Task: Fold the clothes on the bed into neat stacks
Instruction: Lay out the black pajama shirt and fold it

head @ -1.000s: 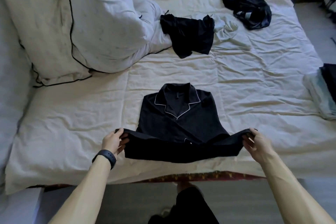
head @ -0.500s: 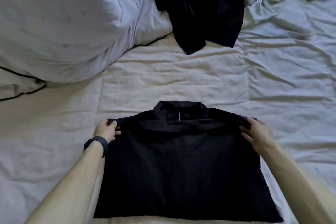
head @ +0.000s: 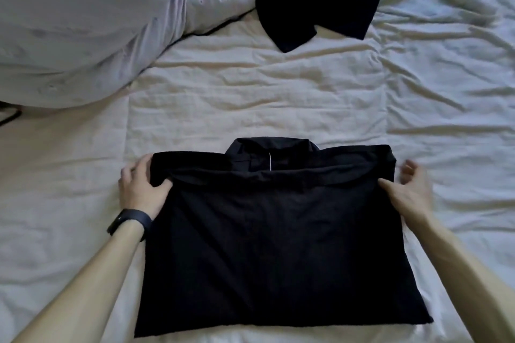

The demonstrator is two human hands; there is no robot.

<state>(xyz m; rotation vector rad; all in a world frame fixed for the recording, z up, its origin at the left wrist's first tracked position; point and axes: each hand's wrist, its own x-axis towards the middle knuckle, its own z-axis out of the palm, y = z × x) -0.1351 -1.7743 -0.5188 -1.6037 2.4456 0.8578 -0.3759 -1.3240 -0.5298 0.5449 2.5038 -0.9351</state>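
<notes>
A black collared shirt (head: 278,245) lies folded on the white bed sheet (head: 278,97), its lower half doubled up to just below the collar (head: 270,153). My left hand (head: 139,192), with a dark band on the wrist, grips the folded edge's left corner, thumb on top of the cloth. At the right corner, my right hand (head: 409,192) has its fingers spread and off the cloth, and only the thumb touches the shirt's edge. A second black garment (head: 315,0) lies crumpled farther up the bed.
A big white pillow or duvet (head: 83,22) with dark piping fills the upper left. Wrinkled sheet stretches between the two black garments and out to the right.
Both hands carried the shirt's bottom hem up and laid it just below the collar. The camera has moved closer to the bed. My right hand has loosened its hold on the right corner.
</notes>
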